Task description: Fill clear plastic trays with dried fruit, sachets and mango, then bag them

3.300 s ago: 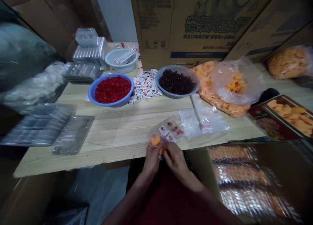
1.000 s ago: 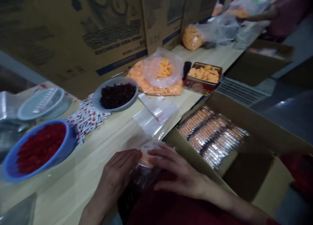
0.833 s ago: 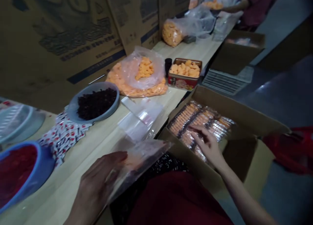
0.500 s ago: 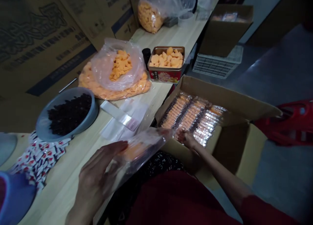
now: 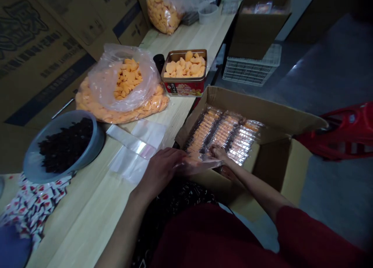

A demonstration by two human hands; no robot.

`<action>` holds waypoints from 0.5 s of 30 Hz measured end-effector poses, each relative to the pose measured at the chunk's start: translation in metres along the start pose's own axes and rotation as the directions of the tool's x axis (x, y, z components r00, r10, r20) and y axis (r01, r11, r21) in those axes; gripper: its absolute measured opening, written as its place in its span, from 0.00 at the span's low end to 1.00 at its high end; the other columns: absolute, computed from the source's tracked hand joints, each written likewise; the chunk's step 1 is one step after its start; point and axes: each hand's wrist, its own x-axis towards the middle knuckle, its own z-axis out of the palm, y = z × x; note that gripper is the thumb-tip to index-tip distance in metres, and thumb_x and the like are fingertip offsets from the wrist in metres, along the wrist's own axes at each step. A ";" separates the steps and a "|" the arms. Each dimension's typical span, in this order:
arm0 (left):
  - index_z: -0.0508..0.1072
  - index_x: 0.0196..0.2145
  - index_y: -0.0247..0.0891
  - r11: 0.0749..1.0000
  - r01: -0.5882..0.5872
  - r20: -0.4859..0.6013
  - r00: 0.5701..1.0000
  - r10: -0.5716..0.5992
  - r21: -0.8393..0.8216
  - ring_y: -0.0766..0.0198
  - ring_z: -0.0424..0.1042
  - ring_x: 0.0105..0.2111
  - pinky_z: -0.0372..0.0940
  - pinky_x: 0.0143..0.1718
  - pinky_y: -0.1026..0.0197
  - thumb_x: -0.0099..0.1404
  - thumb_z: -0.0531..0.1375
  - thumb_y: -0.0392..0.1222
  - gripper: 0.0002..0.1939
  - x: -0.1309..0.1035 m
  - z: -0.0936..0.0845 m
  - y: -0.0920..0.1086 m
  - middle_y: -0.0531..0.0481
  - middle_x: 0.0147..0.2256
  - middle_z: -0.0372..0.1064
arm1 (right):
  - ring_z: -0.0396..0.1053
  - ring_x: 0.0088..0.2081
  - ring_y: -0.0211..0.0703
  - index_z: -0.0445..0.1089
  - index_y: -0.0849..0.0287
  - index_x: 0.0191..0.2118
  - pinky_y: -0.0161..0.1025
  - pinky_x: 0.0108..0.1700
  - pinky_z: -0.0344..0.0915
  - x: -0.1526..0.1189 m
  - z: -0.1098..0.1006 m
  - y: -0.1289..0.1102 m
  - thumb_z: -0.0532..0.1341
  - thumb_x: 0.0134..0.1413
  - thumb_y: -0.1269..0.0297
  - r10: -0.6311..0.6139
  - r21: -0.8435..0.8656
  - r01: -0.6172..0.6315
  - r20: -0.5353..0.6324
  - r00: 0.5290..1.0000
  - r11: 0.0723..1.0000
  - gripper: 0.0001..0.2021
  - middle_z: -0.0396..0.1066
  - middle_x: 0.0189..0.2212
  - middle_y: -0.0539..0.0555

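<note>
At the near edge of the cardboard box [image 5: 262,102], my left hand [image 5: 163,165] is closed on a clear plastic bag [image 5: 199,166] with something orange inside. My right hand [image 5: 218,152] reaches into the box, its fingers curled down against the rows of wrapped orange pieces [image 5: 224,130]; whether it grips one is hidden. Those packs stand in tight rows in shiny clear film. On the table beside my left hand lie flat empty clear bags [image 5: 135,147].
On the table [image 5: 96,209] stand a bowl of dark pieces [image 5: 68,143], a pile of small white-and-red sachets [image 5: 35,202], an open bag of orange pieces [image 5: 125,85] and a red tin [image 5: 185,73] of orange pieces. A red stool [image 5: 346,132] is at right.
My left hand has moved right and forward with the clear bag, from over the table to the box's edge. My right hand stays in the box at the packs. The view has shifted slightly.
</note>
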 end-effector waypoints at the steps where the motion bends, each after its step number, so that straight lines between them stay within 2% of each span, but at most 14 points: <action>1: 0.73 0.48 0.41 0.999 -0.029 0.047 0.999 0.027 0.035 0.59 0.72 0.46 0.66 0.47 0.57 0.70 0.54 0.35 0.12 0.014 0.006 0.001 0.47 0.45 0.75 | 0.67 0.54 0.50 0.71 0.60 0.48 0.54 0.56 0.64 0.002 -0.003 0.002 0.62 0.63 0.57 0.010 -0.006 -0.010 0.009 1.000 1.000 0.14 0.69 0.52 0.58; 4: 0.74 0.41 0.39 0.977 -0.125 0.195 0.976 0.091 0.171 0.58 0.72 0.42 0.65 0.44 0.57 0.69 0.54 0.35 0.08 0.054 0.030 0.003 0.46 0.40 0.76 | 0.67 0.52 0.49 0.72 0.61 0.43 0.52 0.56 0.63 0.007 -0.007 0.005 0.64 0.60 0.60 0.024 0.000 -0.024 0.025 0.999 1.000 0.10 0.71 0.49 0.57; 7: 0.74 0.39 0.38 0.943 -0.221 0.314 0.939 0.137 0.248 0.58 0.73 0.42 0.65 0.43 0.57 0.70 0.55 0.36 0.08 0.082 0.060 0.001 0.45 0.40 0.76 | 0.67 0.51 0.49 0.73 0.62 0.38 0.49 0.55 0.61 0.009 -0.006 0.005 0.65 0.56 0.65 0.018 0.016 -0.018 0.019 1.000 1.000 0.06 0.73 0.46 0.57; 11: 0.75 0.41 0.38 0.934 -0.255 0.407 0.903 0.138 0.249 0.58 0.74 0.42 0.66 0.43 0.59 0.70 0.54 0.39 0.09 0.098 0.101 -0.008 0.44 0.40 0.77 | 0.68 0.50 0.50 0.75 0.60 0.34 0.43 0.52 0.60 0.009 -0.004 0.008 0.64 0.48 0.69 -0.007 0.042 0.007 -0.012 1.000 0.999 0.06 0.74 0.46 0.58; 15: 0.75 0.43 0.38 0.944 -0.220 0.433 0.896 0.096 0.245 0.57 0.75 0.42 0.66 0.43 0.59 0.70 0.54 0.39 0.10 0.099 0.130 -0.016 0.43 0.40 0.77 | 0.68 0.46 0.50 0.76 0.60 0.31 0.40 0.47 0.62 0.009 -0.004 0.012 0.65 0.44 0.68 -0.053 0.063 0.055 -0.038 0.998 0.997 0.05 0.75 0.42 0.59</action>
